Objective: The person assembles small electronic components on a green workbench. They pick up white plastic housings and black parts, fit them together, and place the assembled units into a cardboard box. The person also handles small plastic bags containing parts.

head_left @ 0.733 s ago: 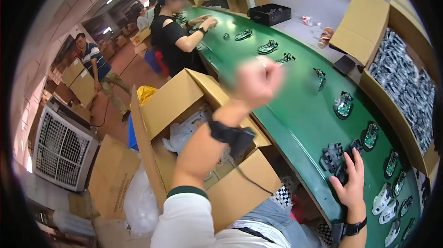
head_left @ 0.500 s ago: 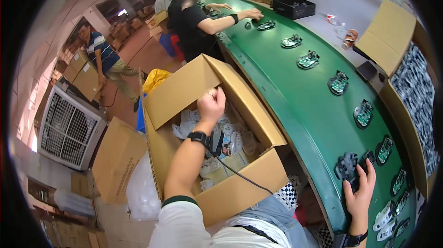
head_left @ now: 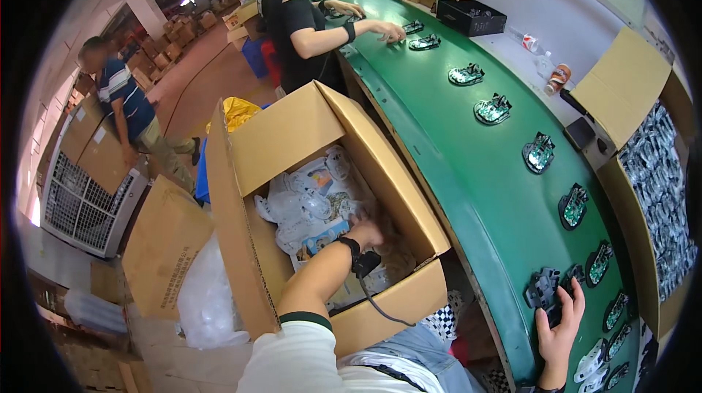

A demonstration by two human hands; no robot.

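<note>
My left hand (head_left: 366, 232) reaches down into an open cardboard box (head_left: 431, 236) among white plastic parts (head_left: 303, 195), some in clear bags. Its fingers are blurred and partly hidden, so whether they hold anything does not show. On the green conveyor belt (head_left: 475, 174), my right hand (head_left: 559, 327) has its thumb and fingers around a dark grey plastic housing (head_left: 542, 288). A smaller black piece (head_left: 575, 274) lies beside its fingertips. Oval black bases with green circuit boards (head_left: 573, 207) form a line along the belt.
White oval shells (head_left: 589, 360) lie at the belt's near right. Beyond it stands an open carton (head_left: 654, 195) of bagged parts. A co-worker (head_left: 296, 27) handles pieces farther up the belt; another person (head_left: 128, 104) stands at left near cartons. A cable (head_left: 376, 305) hangs from my left wrist.
My left hand has dropped from above the box, where it was closed, down in among the white parts. My right hand stays at the dark grey housing. The person at left has moved further left.
</note>
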